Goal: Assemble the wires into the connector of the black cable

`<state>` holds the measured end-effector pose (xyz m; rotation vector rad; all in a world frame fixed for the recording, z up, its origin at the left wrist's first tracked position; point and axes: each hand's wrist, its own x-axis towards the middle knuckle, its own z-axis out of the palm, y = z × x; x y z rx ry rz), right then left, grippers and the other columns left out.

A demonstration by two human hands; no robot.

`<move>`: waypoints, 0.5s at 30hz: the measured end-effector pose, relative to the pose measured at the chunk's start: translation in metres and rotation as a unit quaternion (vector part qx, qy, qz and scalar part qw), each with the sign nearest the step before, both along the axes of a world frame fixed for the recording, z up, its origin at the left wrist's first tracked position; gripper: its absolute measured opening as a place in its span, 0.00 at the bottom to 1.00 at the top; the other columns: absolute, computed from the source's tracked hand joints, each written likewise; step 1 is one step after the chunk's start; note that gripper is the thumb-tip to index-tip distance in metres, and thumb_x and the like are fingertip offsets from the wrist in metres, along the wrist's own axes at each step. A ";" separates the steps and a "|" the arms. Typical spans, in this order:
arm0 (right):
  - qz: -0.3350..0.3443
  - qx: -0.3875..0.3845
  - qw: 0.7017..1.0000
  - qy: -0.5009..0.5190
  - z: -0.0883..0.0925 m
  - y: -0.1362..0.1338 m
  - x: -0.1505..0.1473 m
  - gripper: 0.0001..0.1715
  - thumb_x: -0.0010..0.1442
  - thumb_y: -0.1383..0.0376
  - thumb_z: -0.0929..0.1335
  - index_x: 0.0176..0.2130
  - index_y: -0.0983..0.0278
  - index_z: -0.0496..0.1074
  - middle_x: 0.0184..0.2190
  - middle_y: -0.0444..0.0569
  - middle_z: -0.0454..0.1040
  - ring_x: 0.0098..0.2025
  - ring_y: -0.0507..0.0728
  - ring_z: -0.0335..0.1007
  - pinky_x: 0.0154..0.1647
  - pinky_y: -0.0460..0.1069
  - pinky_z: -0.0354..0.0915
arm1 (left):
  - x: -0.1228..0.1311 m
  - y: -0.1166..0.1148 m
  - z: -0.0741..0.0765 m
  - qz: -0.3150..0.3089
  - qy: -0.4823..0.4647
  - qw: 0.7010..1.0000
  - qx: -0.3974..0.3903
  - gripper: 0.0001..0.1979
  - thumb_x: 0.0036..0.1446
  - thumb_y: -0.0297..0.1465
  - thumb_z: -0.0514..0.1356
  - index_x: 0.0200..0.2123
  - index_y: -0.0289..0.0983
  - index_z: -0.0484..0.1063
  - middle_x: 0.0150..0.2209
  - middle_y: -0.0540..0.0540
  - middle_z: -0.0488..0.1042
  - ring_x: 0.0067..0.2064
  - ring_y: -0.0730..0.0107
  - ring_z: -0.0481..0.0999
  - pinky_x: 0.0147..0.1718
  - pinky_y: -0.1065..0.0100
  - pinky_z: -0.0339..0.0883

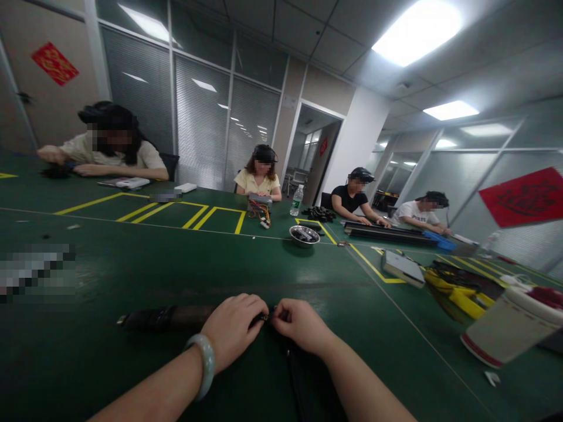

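Note:
My left hand (235, 328), with a pale green bangle on its wrist, is closed around the right end of a long dark bar (165, 317) that lies flat on the green table (176, 258). My right hand (299, 322) is pinched shut right beside it, holding a small dark part at the bar's end; the part is too small to name. The two hands almost touch. A dark cable or strap (297, 375) runs from under my right hand toward me.
A metal bowl (304, 235) of small parts sits mid-table. A paper cup (505, 331), yellow-black cables (457, 290) and a grey box (402, 266) lie to the right. Several other people work along the far edge. Yellow tape lines mark the tabletop.

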<state>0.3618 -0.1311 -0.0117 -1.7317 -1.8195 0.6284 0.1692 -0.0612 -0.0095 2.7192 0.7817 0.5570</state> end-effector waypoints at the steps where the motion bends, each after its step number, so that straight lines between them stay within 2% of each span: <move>1: 0.001 0.000 1.000 0.001 0.000 0.000 0.000 0.04 0.55 0.66 0.68 0.33 0.65 0.73 0.26 0.42 0.72 0.27 0.48 0.64 0.27 0.42 0.56 | 0.000 0.000 0.000 0.002 -0.001 1.000 -0.002 0.10 0.58 0.29 0.54 0.42 0.44 0.70 0.44 0.49 0.72 0.46 0.63 0.69 0.45 0.61 0.59; 6: -0.001 -0.001 1.000 0.005 -0.002 0.000 0.001 0.04 0.56 0.66 0.69 0.33 0.64 0.73 0.26 0.42 0.72 0.27 0.49 0.65 0.26 0.42 0.56 | 0.000 -0.002 0.002 0.038 -0.007 0.999 -0.012 0.11 0.56 0.31 0.55 0.44 0.43 0.68 0.40 0.49 0.72 0.42 0.63 0.70 0.42 0.62 0.60; 9: -0.003 -0.004 1.000 0.000 -0.001 0.000 0.001 0.04 0.56 0.66 0.68 0.33 0.64 0.73 0.27 0.42 0.72 0.27 0.49 0.65 0.27 0.42 0.57 | 0.000 -0.002 0.002 0.010 -0.006 1.000 -0.004 0.09 0.57 0.29 0.54 0.41 0.44 0.69 0.41 0.50 0.72 0.44 0.64 0.70 0.43 0.62 0.60; 11: 0.001 -0.005 1.000 0.000 0.001 -0.001 0.000 0.04 0.56 0.65 0.68 0.33 0.64 0.73 0.27 0.42 0.73 0.28 0.49 0.66 0.28 0.42 0.57 | 0.000 -0.002 0.001 0.005 -0.008 1.000 -0.006 0.11 0.57 0.29 0.54 0.43 0.46 0.69 0.42 0.51 0.72 0.44 0.64 0.70 0.43 0.62 0.60; 15: 0.003 -0.005 1.000 0.005 0.001 -0.001 0.000 0.04 0.56 0.65 0.68 0.33 0.64 0.73 0.27 0.42 0.73 0.28 0.49 0.66 0.28 0.42 0.57 | 0.000 -0.002 -0.001 0.043 -0.017 0.999 -0.018 0.14 0.55 0.31 0.56 0.46 0.44 0.67 0.41 0.49 0.72 0.43 0.63 0.70 0.43 0.61 0.60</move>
